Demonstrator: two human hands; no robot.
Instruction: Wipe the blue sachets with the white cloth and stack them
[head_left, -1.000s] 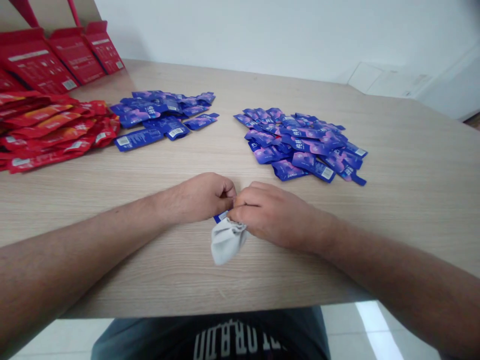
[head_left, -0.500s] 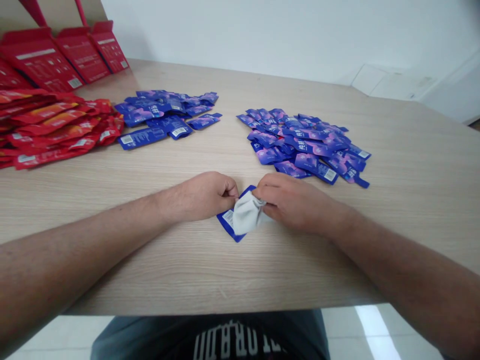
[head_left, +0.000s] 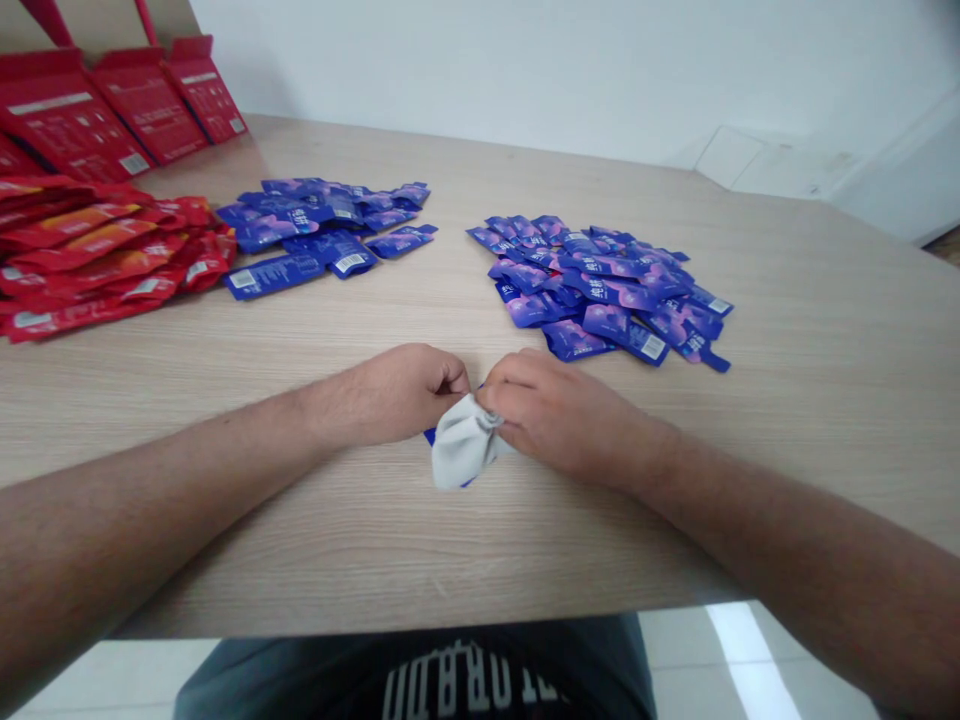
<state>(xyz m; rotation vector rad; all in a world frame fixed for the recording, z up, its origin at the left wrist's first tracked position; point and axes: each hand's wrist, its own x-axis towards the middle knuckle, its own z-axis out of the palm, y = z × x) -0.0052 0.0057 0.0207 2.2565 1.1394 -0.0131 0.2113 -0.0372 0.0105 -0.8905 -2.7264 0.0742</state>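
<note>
My left hand (head_left: 397,392) and my right hand (head_left: 559,410) meet at the middle of the wooden table (head_left: 480,540), both with fingers curled. The right hand grips a small grey cloth (head_left: 461,452) bunched under its fingertips. Beneath the cloth lies a blue packet (head_left: 430,436), almost wholly covered, with only a corner showing. The left hand pinches that packet at its near edge, right next to the cloth.
A heap of blue and purple packets (head_left: 600,285) lies beyond my right hand. A second blue heap (head_left: 322,225) sits at the back left, beside a pile of red packets (head_left: 97,255). Red boxes (head_left: 112,100) stand at the far left corner.
Half a second ago the cloth sat farther right with much of the blue packet showing. The right hand has drawn the cloth back left over the packet. The left hand stayed put.
</note>
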